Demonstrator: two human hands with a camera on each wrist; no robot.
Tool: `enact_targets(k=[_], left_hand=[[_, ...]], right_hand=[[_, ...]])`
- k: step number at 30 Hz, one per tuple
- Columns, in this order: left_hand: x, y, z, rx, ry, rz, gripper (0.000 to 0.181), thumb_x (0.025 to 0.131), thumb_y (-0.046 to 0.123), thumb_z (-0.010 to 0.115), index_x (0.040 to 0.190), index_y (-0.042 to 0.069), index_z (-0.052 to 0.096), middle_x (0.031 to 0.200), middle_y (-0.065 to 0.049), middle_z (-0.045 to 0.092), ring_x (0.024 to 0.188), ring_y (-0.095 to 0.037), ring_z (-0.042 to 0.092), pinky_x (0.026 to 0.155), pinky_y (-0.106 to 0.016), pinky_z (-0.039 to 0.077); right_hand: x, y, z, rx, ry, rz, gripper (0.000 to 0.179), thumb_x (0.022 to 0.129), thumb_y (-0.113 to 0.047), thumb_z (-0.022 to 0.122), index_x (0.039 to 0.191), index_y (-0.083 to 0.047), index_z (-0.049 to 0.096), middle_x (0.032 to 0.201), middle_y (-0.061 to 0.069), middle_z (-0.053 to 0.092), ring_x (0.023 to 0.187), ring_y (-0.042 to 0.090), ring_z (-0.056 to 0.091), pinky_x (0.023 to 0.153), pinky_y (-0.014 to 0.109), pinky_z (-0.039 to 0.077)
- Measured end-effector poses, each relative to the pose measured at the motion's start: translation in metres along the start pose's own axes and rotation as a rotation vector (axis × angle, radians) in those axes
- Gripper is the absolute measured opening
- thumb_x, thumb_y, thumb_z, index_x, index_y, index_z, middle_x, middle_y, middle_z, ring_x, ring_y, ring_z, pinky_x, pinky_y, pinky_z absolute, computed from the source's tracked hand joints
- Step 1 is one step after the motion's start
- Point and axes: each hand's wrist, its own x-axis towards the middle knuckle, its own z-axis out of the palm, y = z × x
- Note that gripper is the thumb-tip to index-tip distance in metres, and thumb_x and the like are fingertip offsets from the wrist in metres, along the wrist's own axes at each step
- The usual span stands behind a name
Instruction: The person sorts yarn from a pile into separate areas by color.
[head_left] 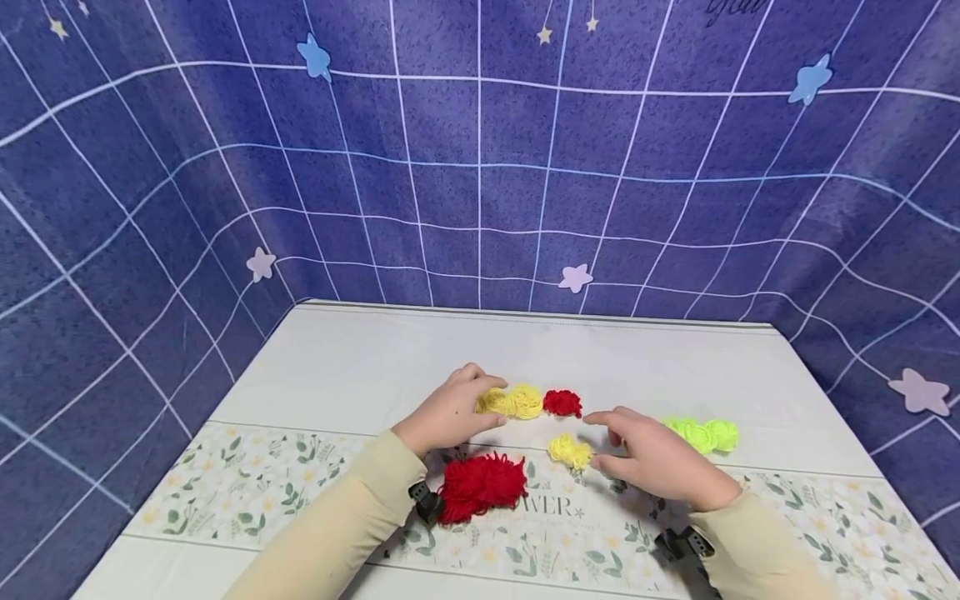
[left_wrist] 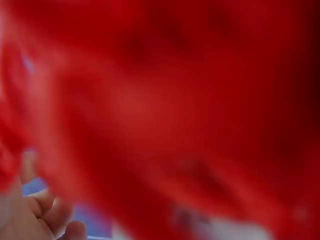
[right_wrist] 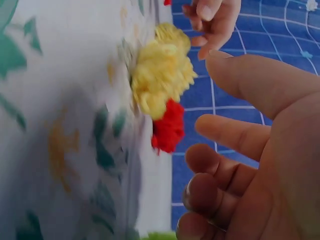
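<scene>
In the head view my left hand (head_left: 452,410) is at the left end of a long yellow yarn bundle (head_left: 519,401), its thumb and index finger apart on either side of that end. Under my left wrist lies a big red yarn bundle (head_left: 483,483), which fills most of the left wrist view as a blur. My right hand (head_left: 660,457) is held with thumb and fingers apart, holding nothing. Close to its thumb is a small yellow yarn bundle (head_left: 570,451). A small red yarn bundle (head_left: 562,403) lies beyond, at the right end of the long yellow one.
A bright green yarn bundle (head_left: 703,435) lies behind my right hand. The white table (head_left: 360,358) has a printed floral band across it. A blue curtain (head_left: 480,192) with a grid and stars hangs behind the table and along its sides.
</scene>
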Motion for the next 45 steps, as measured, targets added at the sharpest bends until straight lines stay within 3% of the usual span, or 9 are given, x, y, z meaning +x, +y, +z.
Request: enact_targets(k=[5, 10, 15, 20, 25, 34, 39, 45], left_hand=[[0.004, -0.017, 0.006, -0.068, -0.017, -0.060, 0.059, 0.093, 0.034, 0.075, 0.145, 0.011, 0.057, 0.116, -0.008, 0.053, 0.094, -0.020, 0.045, 0.082, -0.038, 0.044], [0.006, -0.027, 0.014, -0.126, -0.032, -0.102, 0.062, 0.094, 0.036, 0.073, 0.149, 0.015, 0.053, 0.114, -0.007, 0.050, 0.091, -0.020, 0.044, 0.079, -0.038, 0.043], [0.008, -0.032, 0.022, -0.183, 0.010, -0.128, 0.056, 0.094, 0.032, 0.072, 0.146, 0.016, 0.056, 0.109, -0.006, 0.050, 0.086, -0.020, 0.044, 0.075, -0.038, 0.042], [0.009, -0.035, 0.029, -0.171, 0.066, -0.153, 0.044, 0.095, 0.033, 0.071, 0.136, 0.019, 0.065, 0.105, -0.004, 0.051, 0.083, -0.018, 0.045, 0.075, -0.036, 0.042], [0.008, -0.037, 0.034, -0.138, 0.070, -0.170, 0.036, 0.095, 0.032, 0.072, 0.129, 0.020, 0.069, 0.102, -0.002, 0.051, 0.083, -0.016, 0.045, 0.074, -0.034, 0.043], [0.012, -0.037, 0.028, -0.131, 0.085, -0.117, 0.033, 0.095, 0.028, 0.072, 0.126, 0.016, 0.070, 0.102, -0.002, 0.053, 0.083, -0.016, 0.045, 0.073, -0.033, 0.043], [0.009, -0.038, 0.029, -0.121, 0.072, -0.137, 0.034, 0.095, 0.029, 0.072, 0.127, 0.017, 0.070, 0.100, -0.001, 0.052, 0.081, -0.015, 0.045, 0.072, -0.033, 0.043], [0.008, -0.039, 0.029, -0.124, 0.070, -0.141, 0.034, 0.095, 0.030, 0.072, 0.126, 0.018, 0.070, 0.099, -0.001, 0.051, 0.080, -0.016, 0.045, 0.070, -0.033, 0.043]], right_hand=[[0.010, -0.007, 0.011, -0.017, -0.034, -0.004, 0.050, 0.093, -0.038, 0.073, 0.135, -0.012, 0.063, 0.088, -0.014, 0.051, 0.073, 0.003, 0.049, 0.067, 0.027, 0.045], [0.014, -0.011, 0.019, -0.005, -0.054, 0.009, 0.040, 0.093, -0.036, 0.073, 0.127, -0.017, 0.067, 0.083, -0.011, 0.050, 0.071, 0.005, 0.046, 0.065, 0.028, 0.041], [0.014, -0.011, 0.024, -0.022, -0.059, 0.018, 0.034, 0.092, -0.035, 0.074, 0.122, -0.021, 0.068, 0.081, -0.009, 0.050, 0.071, 0.006, 0.046, 0.064, 0.029, 0.040], [0.014, -0.010, 0.029, -0.037, -0.070, 0.021, 0.036, 0.091, -0.037, 0.075, 0.123, -0.022, 0.069, 0.095, -0.015, 0.055, 0.082, 0.006, 0.050, 0.075, 0.032, 0.045], [0.015, -0.010, 0.031, -0.036, -0.077, 0.018, 0.028, 0.091, -0.034, 0.075, 0.117, -0.024, 0.071, 0.099, -0.018, 0.056, 0.084, 0.004, 0.052, 0.080, 0.033, 0.048], [0.032, -0.010, 0.008, -0.012, 0.058, -0.064, 0.029, 0.094, -0.020, 0.068, 0.122, -0.013, 0.070, 0.101, -0.013, 0.060, 0.087, 0.007, 0.055, 0.084, 0.036, 0.052], [0.058, -0.006, -0.002, 0.026, 0.148, -0.095, 0.027, 0.095, -0.015, 0.068, 0.122, -0.009, 0.069, 0.104, -0.006, 0.063, 0.087, 0.011, 0.056, 0.081, 0.039, 0.051], [0.094, 0.003, -0.011, -0.048, 0.178, -0.057, 0.035, 0.098, -0.020, 0.066, 0.130, -0.005, 0.065, 0.115, 0.004, 0.065, 0.104, 0.022, 0.063, 0.094, 0.046, 0.050]])
